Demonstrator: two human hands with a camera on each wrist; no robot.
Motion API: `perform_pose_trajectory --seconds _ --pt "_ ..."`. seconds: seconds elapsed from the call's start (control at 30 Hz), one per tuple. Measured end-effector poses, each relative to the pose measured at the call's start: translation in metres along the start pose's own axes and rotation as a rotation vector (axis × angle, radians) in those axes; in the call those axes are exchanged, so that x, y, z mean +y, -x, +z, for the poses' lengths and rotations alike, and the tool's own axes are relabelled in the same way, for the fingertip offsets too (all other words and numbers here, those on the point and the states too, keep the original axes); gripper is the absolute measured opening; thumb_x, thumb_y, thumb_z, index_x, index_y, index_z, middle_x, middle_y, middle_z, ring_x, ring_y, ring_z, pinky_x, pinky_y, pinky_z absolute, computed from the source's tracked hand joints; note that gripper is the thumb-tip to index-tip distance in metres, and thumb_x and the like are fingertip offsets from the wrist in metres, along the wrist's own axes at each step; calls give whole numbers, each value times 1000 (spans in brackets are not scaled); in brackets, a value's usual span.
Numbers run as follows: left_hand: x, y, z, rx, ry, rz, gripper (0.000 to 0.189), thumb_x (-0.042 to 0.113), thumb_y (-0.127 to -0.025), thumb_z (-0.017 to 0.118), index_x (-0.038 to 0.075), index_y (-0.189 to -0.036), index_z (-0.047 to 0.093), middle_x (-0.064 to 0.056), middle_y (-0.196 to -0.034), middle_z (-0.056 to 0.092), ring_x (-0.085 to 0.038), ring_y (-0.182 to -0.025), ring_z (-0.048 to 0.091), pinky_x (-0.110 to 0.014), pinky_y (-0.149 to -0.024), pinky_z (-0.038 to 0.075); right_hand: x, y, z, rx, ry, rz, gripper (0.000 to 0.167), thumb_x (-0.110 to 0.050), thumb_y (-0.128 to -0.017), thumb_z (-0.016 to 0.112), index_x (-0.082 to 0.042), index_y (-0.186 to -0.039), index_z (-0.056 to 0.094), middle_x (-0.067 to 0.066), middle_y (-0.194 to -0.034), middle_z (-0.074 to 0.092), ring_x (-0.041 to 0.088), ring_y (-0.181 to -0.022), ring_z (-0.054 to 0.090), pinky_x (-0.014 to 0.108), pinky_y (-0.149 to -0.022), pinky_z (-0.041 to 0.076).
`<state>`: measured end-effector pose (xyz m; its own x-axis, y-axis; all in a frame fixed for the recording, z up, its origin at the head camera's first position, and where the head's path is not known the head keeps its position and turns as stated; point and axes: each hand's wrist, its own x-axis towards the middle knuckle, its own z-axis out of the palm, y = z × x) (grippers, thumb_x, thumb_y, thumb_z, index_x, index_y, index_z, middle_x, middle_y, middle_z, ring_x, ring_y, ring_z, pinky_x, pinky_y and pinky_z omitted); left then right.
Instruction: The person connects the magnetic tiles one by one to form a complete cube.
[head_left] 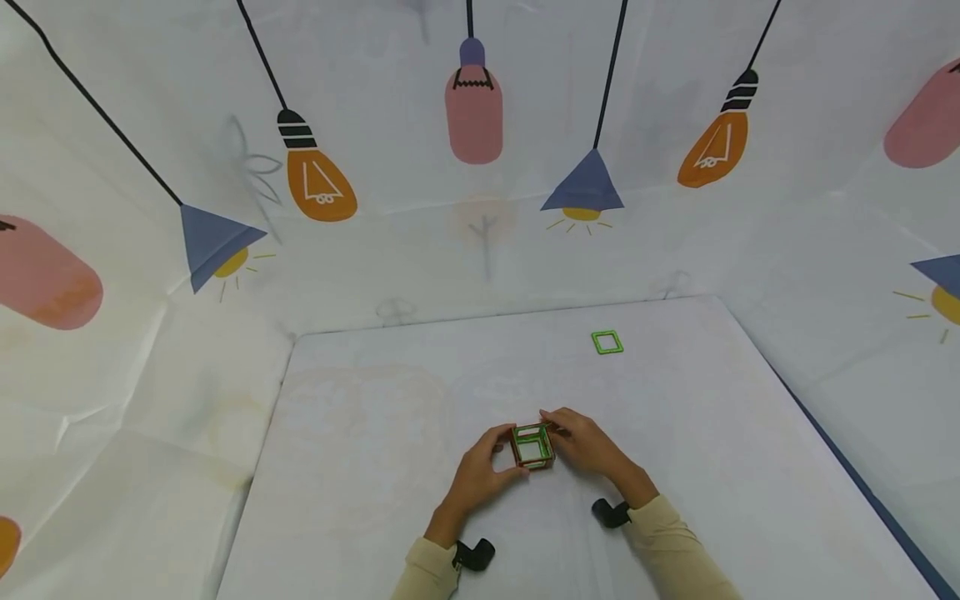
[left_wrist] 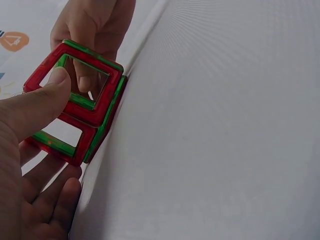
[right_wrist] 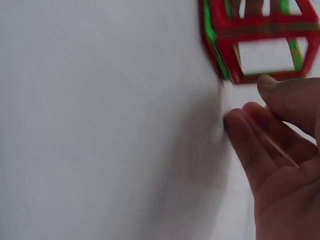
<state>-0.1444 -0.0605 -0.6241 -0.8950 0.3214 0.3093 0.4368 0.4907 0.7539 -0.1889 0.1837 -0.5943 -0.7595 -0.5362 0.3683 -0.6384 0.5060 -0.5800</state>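
Observation:
A small cube [head_left: 534, 440] of red and green magnetic tiles, each an open square frame, stands on the white table. My left hand [head_left: 476, 475] holds it from the left. In the left wrist view the thumb [left_wrist: 52, 95] lies on a red frame [left_wrist: 112, 95], with the other fingers around the far side. My right hand [head_left: 592, 446] is at the cube's right side. The right wrist view shows its fingers [right_wrist: 250, 140] loosely bent with nothing between them. Its thumb tip [right_wrist: 267, 82] is close to the cube's lower red edge [right_wrist: 250, 78]; whether they touch I cannot tell.
A single green square tile [head_left: 607, 352] lies flat near the back of the table [head_left: 390, 417]. White sheeting printed with lamps and bulbs [head_left: 322, 187] rises behind the table and at both sides. Each wrist carries a small black camera [head_left: 476, 554].

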Motion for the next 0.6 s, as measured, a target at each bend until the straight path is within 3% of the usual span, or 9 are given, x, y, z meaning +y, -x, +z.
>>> perform_pose_trajectory --seconds 0.17,0.33,0.43,0.6 --pt "0 -1 0 12 -8 -10 75 37 -78 85 14 -141 50 -1 -129 65 -15 -115 64 -29 -93 55 27 -16 -31 1 28 129 29 1 -92 67 6 -120 66 13 -105 71 24 -92 69 34 -79 59" --pt "2 0 0 5 -5 -6 75 36 -79 84 13 -141 49 -2 -130 64 -16 -116 63 -29 -94 55 66 -34 -67 34 105 315 25 1 -95 63 8 -118 66 20 -108 69 33 -96 68 45 -82 58" --pt "2 2 0 9 -22 3 75 36 -79 84 13 -141 48 -2 -129 64 -16 -116 63 -28 -93 55 87 -44 -88 -2 156 396 28 -2 -97 60 9 -123 63 25 -114 66 40 -103 65 52 -88 55" --pt "2 2 1 13 -25 21 76 39 -80 84 14 -142 48 -2 -129 64 -15 -114 63 -26 -93 55 114 -58 -115 -118 219 428 42 -1 -95 63 9 -135 54 33 -130 57 50 -122 53 61 -103 44"
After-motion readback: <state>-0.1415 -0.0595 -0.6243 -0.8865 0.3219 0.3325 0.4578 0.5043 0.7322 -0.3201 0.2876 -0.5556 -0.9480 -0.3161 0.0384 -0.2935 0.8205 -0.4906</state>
